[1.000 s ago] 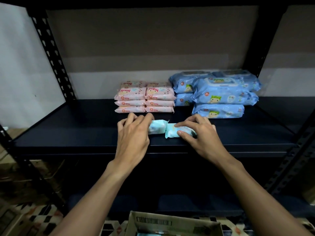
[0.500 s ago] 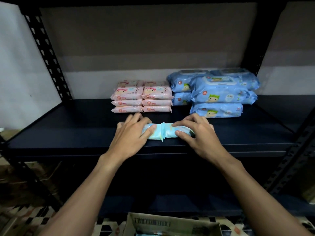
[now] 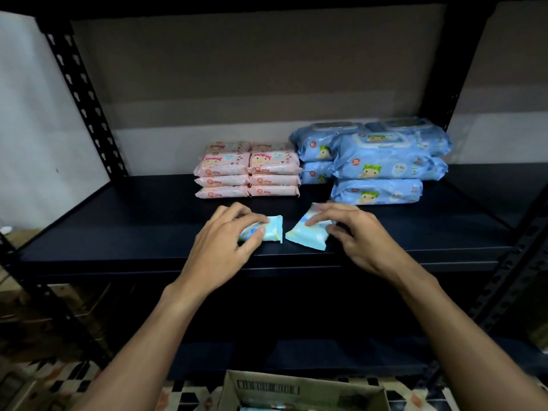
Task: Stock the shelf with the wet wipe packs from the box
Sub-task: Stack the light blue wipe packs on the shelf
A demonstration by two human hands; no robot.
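**Two small packs held on the shelf in front of the pink stack**

The left hand [image 3: 225, 235] lies over the left small pack [image 3: 272, 231]. Its fingers curl across the top and its thumb presses the near side, so the hand grips it. Only the pack's right end and crimped seam show past the fingertips. The right hand [image 3: 355, 235] holds the right small pack [image 3: 308, 237]. Its fingers are bent and spread over the top, and the thumb sits at the pack's right end. This pack is turned at an angle, with its near left corner pointing toward the other pack. The two pale blue packs lie close together but apart, with a narrow gap of dark board between them.

Both small packs rest on the shelf [image 3: 118, 226], just in front of the pink stack [image 3: 249, 173] and a little to its right. The pink stack is two columns of flat packs side by side, with more behind. The blue stack [image 3: 376, 161] of larger packs stands just right of the pink stack, touching or nearly touching it. A perforated black upright [image 3: 86, 99] rises well to the left of the pink stack, at the shelf's back corner. The open cardboard box [image 3: 296, 393] sits far below and in front of the pink stack, between the forearms, with a barcode label on its flap. What it holds is too dark to tell.
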